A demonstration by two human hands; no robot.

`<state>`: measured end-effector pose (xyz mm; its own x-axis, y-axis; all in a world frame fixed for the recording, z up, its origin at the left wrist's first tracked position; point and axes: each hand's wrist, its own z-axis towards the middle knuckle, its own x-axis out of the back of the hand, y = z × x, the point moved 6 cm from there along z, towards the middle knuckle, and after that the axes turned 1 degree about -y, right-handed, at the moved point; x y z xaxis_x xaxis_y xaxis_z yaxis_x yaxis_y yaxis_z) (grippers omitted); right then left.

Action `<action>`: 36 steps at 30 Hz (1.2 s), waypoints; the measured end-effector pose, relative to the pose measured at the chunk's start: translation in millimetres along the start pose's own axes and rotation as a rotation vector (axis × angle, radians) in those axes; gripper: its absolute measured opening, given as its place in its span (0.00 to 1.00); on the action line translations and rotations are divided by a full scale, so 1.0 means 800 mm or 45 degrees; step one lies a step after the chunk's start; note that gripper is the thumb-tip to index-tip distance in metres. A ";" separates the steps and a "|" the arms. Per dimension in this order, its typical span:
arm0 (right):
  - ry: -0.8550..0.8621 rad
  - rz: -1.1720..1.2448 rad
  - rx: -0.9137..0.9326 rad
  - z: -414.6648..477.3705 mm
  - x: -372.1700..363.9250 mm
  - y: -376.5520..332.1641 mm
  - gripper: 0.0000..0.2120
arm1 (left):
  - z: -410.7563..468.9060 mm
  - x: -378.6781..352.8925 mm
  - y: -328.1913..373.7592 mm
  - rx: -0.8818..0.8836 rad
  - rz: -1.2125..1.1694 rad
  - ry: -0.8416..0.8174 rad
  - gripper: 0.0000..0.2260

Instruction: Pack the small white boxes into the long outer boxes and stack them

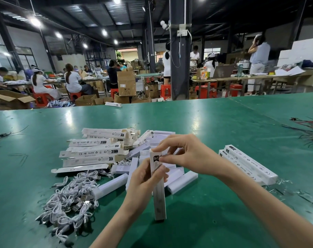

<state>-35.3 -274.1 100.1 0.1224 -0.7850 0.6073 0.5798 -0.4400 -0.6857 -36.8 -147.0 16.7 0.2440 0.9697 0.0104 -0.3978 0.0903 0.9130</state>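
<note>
A long white outer box (159, 194) stands on end on the green table (214, 126). My left hand (145, 178) grips its upper part from the left. My right hand (186, 154) pinches the box's top end with fingertips and thumb. Behind the hands lie several small white boxes (182, 181) in a loose heap. To the left is a pile of empty, open long outer boxes (93, 151). At the right, three closed long boxes (248, 163) lie stacked side by side.
A tangle of white USB cables (70, 197) lies at the front left. Dark wires (311, 129) sprawl at the table's right edge and thin wires (2, 135) at the left. Workers, cartons and red stools fill the hall beyond the far edge.
</note>
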 end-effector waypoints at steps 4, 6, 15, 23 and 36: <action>0.173 -0.001 -0.064 0.002 -0.004 0.017 0.06 | -0.007 -0.006 -0.022 0.234 0.094 -0.219 0.20; 0.240 0.031 -0.136 0.004 -0.007 0.030 0.06 | -0.008 -0.006 -0.030 0.323 0.133 -0.246 0.17; -0.186 0.267 -0.668 -0.006 -0.062 0.076 0.11 | 0.001 -0.001 -0.031 0.288 0.074 -0.075 0.16; 0.135 0.233 -0.727 0.003 0.005 0.084 0.08 | -0.002 -0.006 -0.039 0.369 0.091 -0.104 0.22; 0.245 -1.083 -1.379 -0.070 0.168 0.194 0.13 | 0.008 0.033 -0.033 0.118 0.393 0.249 0.08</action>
<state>25.7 -472.4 52.9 -0.1119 -0.1165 0.9869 -0.4969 -0.8535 -0.1571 -14.4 -125.1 -4.5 -0.0518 0.9740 0.2207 -0.3424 -0.2249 0.9122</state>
